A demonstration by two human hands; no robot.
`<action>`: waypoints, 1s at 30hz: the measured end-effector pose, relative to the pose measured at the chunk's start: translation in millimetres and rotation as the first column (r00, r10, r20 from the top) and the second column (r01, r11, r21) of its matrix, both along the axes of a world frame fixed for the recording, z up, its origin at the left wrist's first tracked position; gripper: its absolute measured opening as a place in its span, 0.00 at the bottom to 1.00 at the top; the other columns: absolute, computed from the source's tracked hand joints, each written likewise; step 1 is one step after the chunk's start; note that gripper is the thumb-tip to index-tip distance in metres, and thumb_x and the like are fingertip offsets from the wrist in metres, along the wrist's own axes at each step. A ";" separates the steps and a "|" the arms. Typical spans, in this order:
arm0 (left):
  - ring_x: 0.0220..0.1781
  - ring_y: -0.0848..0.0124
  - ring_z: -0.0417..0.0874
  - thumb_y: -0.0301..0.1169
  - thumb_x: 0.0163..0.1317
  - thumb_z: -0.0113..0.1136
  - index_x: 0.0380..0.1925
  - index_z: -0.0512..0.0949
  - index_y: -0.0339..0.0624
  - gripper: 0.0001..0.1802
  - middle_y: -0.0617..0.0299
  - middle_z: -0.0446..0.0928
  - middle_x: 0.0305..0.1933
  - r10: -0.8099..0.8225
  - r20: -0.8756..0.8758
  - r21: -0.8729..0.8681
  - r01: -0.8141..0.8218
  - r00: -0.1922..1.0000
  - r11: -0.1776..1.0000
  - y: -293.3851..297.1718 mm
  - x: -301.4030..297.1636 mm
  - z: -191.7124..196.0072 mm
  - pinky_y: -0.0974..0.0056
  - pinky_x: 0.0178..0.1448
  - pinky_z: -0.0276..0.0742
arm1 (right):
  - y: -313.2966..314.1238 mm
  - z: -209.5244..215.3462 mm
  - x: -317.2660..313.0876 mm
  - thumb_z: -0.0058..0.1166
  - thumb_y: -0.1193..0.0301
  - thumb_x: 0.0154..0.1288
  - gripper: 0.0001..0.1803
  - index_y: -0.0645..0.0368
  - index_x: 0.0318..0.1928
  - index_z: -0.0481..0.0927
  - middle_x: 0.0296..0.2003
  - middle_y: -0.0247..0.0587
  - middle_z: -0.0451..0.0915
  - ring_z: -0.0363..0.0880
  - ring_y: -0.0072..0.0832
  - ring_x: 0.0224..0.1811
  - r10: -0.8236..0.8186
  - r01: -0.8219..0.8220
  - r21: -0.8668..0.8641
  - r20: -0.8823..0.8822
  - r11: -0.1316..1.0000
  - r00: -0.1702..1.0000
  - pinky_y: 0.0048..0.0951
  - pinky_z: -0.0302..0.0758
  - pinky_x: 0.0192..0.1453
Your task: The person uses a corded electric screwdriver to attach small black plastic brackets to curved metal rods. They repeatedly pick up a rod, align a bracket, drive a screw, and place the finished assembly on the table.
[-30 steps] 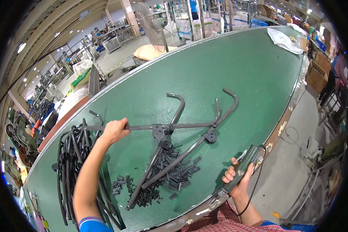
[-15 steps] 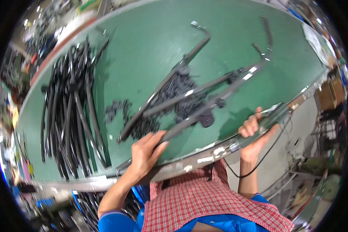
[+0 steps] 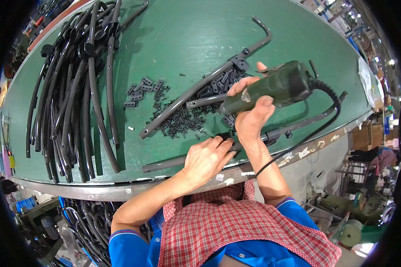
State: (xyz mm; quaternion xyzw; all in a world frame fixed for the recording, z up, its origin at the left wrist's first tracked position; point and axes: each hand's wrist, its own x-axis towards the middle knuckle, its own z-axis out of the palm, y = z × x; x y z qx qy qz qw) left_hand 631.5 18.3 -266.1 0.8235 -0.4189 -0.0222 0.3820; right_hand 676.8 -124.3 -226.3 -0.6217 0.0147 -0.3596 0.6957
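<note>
My right hand (image 3: 252, 113) grips a dark green corded power driver (image 3: 278, 89), raised above the table with its nose toward the left. The driver's bit cannot be made out. Along the near table edge lies a dark grey bent metal tube (image 3: 167, 163); my left hand (image 3: 207, 159) is closed over it, fingertips beside a small dark fitting. Beyond my hands lie two more tubes, one long tube (image 3: 182, 98) with a round black knob (image 3: 241, 65), and another tube (image 3: 205, 101) partly hidden by the driver. Between them spreads a heap of small black screws (image 3: 180, 120).
A large bundle of dark tubes (image 3: 71, 102) covers the table's left side. Small grey blocks (image 3: 142, 91) lie beside the screws. The driver's black cord (image 3: 318, 132) loops down across my right forearm. More tubes (image 3: 91, 220) are stacked below the table edge.
My right hand has brought the driver from the right table edge in over the table. The held tube's far end has swung toward me, and my left hand has shifted right along it.
</note>
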 end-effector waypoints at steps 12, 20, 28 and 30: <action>0.35 0.59 0.80 0.25 0.57 0.62 0.32 0.80 0.33 0.06 0.54 0.79 0.34 0.165 -0.207 -0.228 -0.211 0.964 0.950 6.6 23.1 -11.8 0.61 0.38 0.77 | -0.3 23.6 -27.8 0.36 0.25 0.56 0.52 0.59 0.63 0.63 0.26 0.34 0.70 0.68 0.27 0.26 -0.046 -0.011 0.410 0.129 0.912 0.991 0.34 0.68 0.33; 0.39 0.64 0.79 0.24 0.55 0.64 0.35 0.81 0.32 0.08 0.55 0.80 0.37 0.081 -0.376 -0.352 -0.224 0.923 0.909 1.2 16.4 2.5 0.61 0.45 0.75 | -17.7 36.5 -55.0 0.31 0.27 0.60 0.49 0.58 0.61 0.64 0.24 0.33 0.68 0.67 0.27 0.25 -0.102 -0.010 0.631 0.142 0.776 0.985 0.33 0.67 0.33; 0.38 0.58 0.80 0.24 0.54 0.64 0.36 0.81 0.33 0.09 0.55 0.81 0.38 0.022 -0.134 -0.206 -0.049 0.991 0.977 3.0 17.6 12.1 0.59 0.43 0.76 | -20.9 41.9 -67.9 0.40 0.28 0.58 0.46 0.57 0.57 0.66 0.24 0.30 0.63 0.62 0.24 0.25 -0.093 -0.010 0.612 0.136 0.791 0.986 0.29 0.64 0.31; 0.39 0.58 0.79 0.24 0.54 0.63 0.36 0.81 0.32 0.09 0.54 0.80 0.38 0.007 -0.134 -0.184 -0.031 0.991 0.982 3.3 15.6 13.3 0.58 0.45 0.75 | -19.8 42.9 -67.6 0.40 0.27 0.58 0.47 0.57 0.57 0.66 0.24 0.30 0.63 0.62 0.24 0.24 -0.084 -0.007 0.609 0.121 0.793 0.989 0.29 0.64 0.31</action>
